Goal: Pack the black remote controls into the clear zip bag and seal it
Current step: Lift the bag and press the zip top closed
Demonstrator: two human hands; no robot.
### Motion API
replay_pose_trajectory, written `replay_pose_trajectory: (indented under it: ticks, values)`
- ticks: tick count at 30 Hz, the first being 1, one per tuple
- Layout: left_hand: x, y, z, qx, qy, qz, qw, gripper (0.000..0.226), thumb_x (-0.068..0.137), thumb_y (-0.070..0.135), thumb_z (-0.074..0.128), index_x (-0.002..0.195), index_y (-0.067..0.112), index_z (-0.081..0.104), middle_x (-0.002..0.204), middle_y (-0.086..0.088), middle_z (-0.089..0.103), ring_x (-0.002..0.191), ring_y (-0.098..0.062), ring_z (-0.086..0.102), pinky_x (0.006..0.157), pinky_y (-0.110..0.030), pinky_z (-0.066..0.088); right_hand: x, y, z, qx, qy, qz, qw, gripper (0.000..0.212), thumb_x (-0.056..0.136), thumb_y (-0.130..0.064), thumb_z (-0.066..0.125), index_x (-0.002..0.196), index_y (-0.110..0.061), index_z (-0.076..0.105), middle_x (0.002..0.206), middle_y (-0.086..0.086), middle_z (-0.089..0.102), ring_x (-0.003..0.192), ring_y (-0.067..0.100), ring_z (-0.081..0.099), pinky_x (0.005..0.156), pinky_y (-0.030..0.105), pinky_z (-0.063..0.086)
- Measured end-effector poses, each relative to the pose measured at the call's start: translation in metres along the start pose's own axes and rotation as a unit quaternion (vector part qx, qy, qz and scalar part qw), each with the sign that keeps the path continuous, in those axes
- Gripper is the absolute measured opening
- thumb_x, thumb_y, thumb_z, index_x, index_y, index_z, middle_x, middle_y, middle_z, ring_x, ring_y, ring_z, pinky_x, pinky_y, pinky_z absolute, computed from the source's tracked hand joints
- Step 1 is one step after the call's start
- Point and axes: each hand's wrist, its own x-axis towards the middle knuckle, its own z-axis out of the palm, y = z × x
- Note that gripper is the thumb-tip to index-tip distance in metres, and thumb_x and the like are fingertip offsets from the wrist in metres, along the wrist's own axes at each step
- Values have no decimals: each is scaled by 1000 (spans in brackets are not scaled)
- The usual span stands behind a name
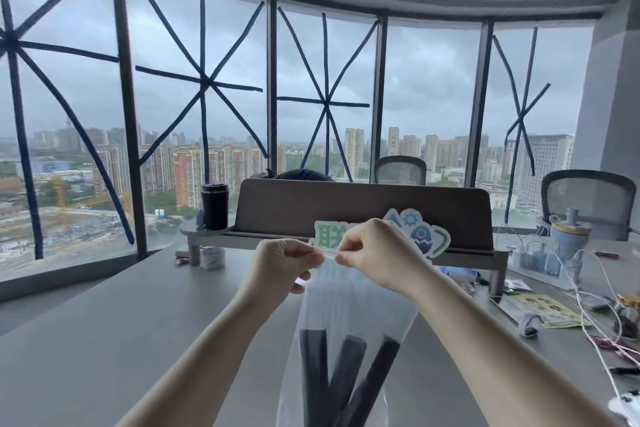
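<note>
The clear zip bag [346, 315] hangs upright above the grey table [104, 322], held up by its top edge. Three black remote controls [349, 378] stand inside it at the bottom, leaning against each other. My left hand [280, 263] pinches the bag's red zip strip from the left. My right hand [374, 253] pinches the same strip just to the right, fingertips nearly touching the left hand's. The strip between the fingers looks pressed flat; the rest of the strip is hidden behind my hands.
A brown desk divider [363, 208] on a raised shelf stands behind the bag, with a green-and-blue sign [422, 232] leaning on it. A black cup [214, 206] sits at the shelf's left end. Cables, packets and bottles [568, 239] crowd the table's right side. Two mesh chairs [588, 201] stand beyond.
</note>
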Motion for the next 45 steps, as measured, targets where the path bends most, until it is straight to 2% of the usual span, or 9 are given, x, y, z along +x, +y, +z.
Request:
replay_pose_trajectory:
  ticks: [5,15,21,25,29,32,39,43,45]
  values:
    - [0,10,5,-16,-8,6,1000,5,77,11,71,78,6,73,68,-3,69,48,-5,53,40,-19,45,6,2,-6,34,-8,9,999,10,75,-33,76,72,-24,78,68,-8,72,72,10,65,77,41,57]
    - [6,17,9,40,-10,52,998,7,75,12,72,69,9,73,66,-9,65,45,-6,49,38,-22,42,12,5,-9,85,-28,3,996,5,73,-23,76,68,-23,76,63,-5,70,66,10,62,73,45,59]
    - [9,11,14,56,27,75,995,9,77,11,69,67,10,68,54,8,54,46,-2,42,53,-25,37,11,3,-2,75,-9,-2,997,13,77,-29,73,64,-28,72,56,-11,63,58,5,56,67,37,54]
    - [11,6,15,31,81,79,993,13,77,9,69,64,12,66,60,5,59,58,-11,49,61,-29,40,5,4,3,36,12,2,999,17,85,-31,66,73,-22,71,55,-10,58,54,5,49,59,31,46]
    - [15,-2,6,4,119,73,990,23,76,7,70,58,19,65,56,11,62,59,-9,53,64,-28,44,-4,14,4,5,22,8,1000,19,90,-33,62,76,-23,68,62,-12,59,64,12,58,66,32,51]
    - [16,-5,2,4,135,69,988,17,77,8,69,62,16,67,61,6,63,60,-11,53,63,-28,43,-9,20,5,-15,21,0,1000,19,92,-33,60,75,-27,64,60,-14,55,64,13,59,68,32,53]
    - [24,-8,-16,6,192,72,979,14,77,10,69,64,15,68,58,2,61,57,-12,50,58,-27,41,-16,30,4,-44,28,0,999,15,95,-32,56,85,-26,67,62,-17,53,70,13,59,64,29,43]
    - [26,-8,-32,10,209,73,975,10,79,11,67,69,12,70,58,7,60,55,-6,49,54,-19,38,-23,38,5,-51,35,15,998,16,94,-33,56,87,-26,67,78,-12,65,79,17,63,71,32,48]
    - [28,-12,-39,-2,210,68,975,9,78,11,68,70,12,70,54,11,58,54,-7,48,55,-23,38,-26,40,6,-51,34,21,998,15,94,-33,56,86,-26,67,80,-13,64,81,18,63,71,32,45]
